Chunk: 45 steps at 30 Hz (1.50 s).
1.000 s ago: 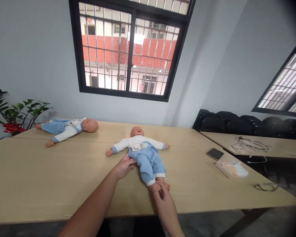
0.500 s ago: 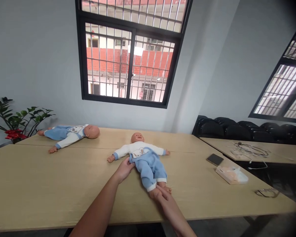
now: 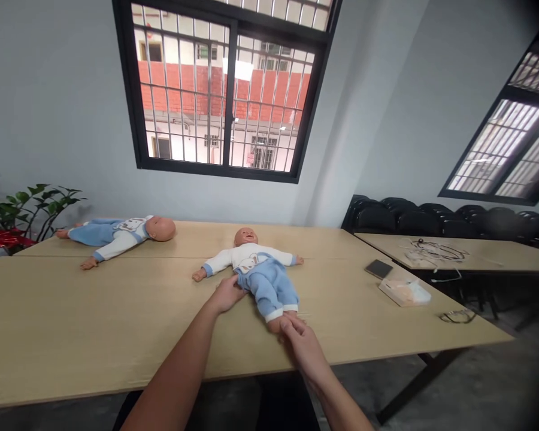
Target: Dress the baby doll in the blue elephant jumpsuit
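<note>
A baby doll (image 3: 251, 257) in a white top with an animal picture lies face up on the table, head toward the window and arms spread. Its light blue trousers (image 3: 269, 284) have white cuffs. My left hand (image 3: 227, 293) is closed on the trousers at the doll's hip, with the fingertips partly hidden by the cloth. Around the doll's feet, just below the cuffs, my right hand (image 3: 299, 338) is closed; it covers most of them. Another doll (image 3: 130, 230), dressed alike, lies on its back at the far left, out of reach of both hands.
On the wooden table (image 3: 94, 323), a dark phone (image 3: 378, 269), an opened white pack (image 3: 405, 292) and glasses (image 3: 458, 316) lie to the right. A second table (image 3: 498, 254) holds tangled cables (image 3: 440, 250). Black chairs (image 3: 377, 218) stand behind, and a plant (image 3: 31, 206) at far left.
The view has tilted down and shifted slightly right. My right hand has closed further over the doll's feet, hiding more of them. My left hand stays at the hip; the doll lies much the same.
</note>
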Tool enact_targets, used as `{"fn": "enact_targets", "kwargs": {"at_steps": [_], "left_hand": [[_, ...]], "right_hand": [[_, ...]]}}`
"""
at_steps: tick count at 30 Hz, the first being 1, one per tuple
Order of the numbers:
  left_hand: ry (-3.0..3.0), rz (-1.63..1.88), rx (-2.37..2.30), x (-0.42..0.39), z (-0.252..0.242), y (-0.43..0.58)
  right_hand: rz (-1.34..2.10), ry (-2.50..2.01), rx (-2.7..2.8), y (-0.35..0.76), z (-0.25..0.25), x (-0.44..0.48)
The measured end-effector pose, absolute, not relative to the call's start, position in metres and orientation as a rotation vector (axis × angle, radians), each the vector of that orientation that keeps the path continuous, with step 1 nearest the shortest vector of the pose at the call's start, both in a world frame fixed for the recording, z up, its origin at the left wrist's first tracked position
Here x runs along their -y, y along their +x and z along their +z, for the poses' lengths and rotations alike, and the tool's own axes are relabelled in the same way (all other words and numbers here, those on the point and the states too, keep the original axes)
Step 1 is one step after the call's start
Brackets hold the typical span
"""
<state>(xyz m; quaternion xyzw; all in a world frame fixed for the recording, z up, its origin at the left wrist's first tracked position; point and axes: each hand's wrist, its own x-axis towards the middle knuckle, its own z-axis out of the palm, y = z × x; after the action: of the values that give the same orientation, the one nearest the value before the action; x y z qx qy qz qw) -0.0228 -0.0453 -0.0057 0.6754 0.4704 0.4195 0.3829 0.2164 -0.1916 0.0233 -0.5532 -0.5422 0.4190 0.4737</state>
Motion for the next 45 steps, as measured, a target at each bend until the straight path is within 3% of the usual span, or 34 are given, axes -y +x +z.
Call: {"fn": "enact_targets", "kwargs": {"at_steps": [8, 16, 21, 27, 34, 45], "left_hand": [[1.81, 0.959, -1.7, 0.039, -0.007, -0.023], [1.769, 1.005, -1.837, 0.029, 0.006, -0.02], [1.653, 1.106, -1.764, 0.052, 0.007, -0.022], [1.676, 1.126, -1.294, 0.096, -0.006, -0.005], [1.597, 1.254, -1.072, 0.097, -0.002, 0.011], [1.672, 1.039, -0.965, 0.099, -0.008, 0.012]], "right_hand": [[1.143, -1.392, 1.169, 0.224, 0.044, 0.205], [1.254, -1.338, 1.306, 0.242, 0.111, 0.237], [1.279, -1.321, 1.216, 0.243, 0.112, 0.243], [1.347, -1.262, 1.134, 0.235, 0.103, 0.242], [1.37, -1.197, 1.151, 0.23, 0.101, 0.241], [1.31, -1.245, 1.125, 0.231, 0.107, 0.234]]}}
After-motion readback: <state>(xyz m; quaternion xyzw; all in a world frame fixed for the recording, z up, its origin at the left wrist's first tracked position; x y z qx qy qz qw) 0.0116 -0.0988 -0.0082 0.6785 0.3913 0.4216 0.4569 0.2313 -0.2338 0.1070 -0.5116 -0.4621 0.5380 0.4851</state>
